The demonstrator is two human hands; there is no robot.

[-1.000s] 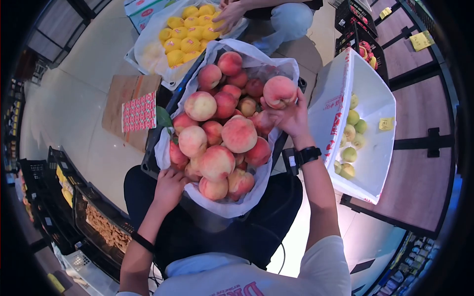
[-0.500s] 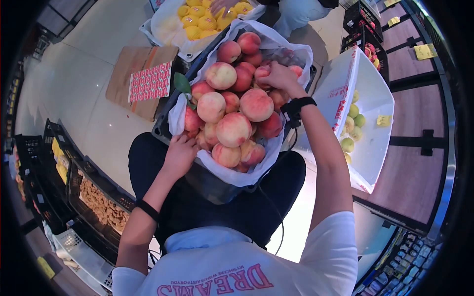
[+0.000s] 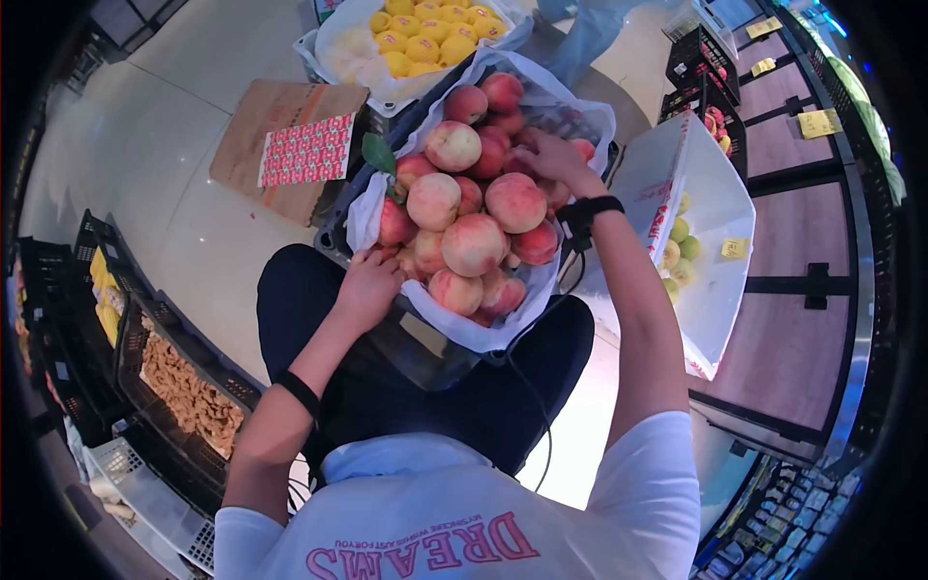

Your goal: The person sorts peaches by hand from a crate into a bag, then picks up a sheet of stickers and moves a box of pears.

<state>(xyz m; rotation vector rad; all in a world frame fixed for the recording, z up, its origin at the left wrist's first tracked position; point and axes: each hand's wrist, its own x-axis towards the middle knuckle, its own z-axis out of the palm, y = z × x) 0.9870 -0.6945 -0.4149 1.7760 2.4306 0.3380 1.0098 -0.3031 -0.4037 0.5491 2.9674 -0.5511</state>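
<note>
A black crate (image 3: 418,350) lined with a white plastic bag (image 3: 480,333) rests on my lap, piled high with pink-red peaches (image 3: 474,242). My left hand (image 3: 367,286) is closed on the crate's near-left rim, at the edge of the bag. My right hand (image 3: 553,159), with a black watch on its wrist, lies on the peaches at the far right of the pile. Its fingers curve over one of them, and whether they grip it is hidden.
Beyond the peaches is a bag-lined crate of yellow fruit (image 3: 416,39), with another person's leg (image 3: 590,34) beside it. A cardboard sheet with a red printed label (image 3: 302,150) lies on the floor at left. A white box of green fruit (image 3: 720,208) stands at right. Black crates (image 3: 184,391) line the left.
My right hand held a peach up above the pile, then lowered it onto the far right of the heap, where it now lies. The left hand stayed on the crate's rim.
</note>
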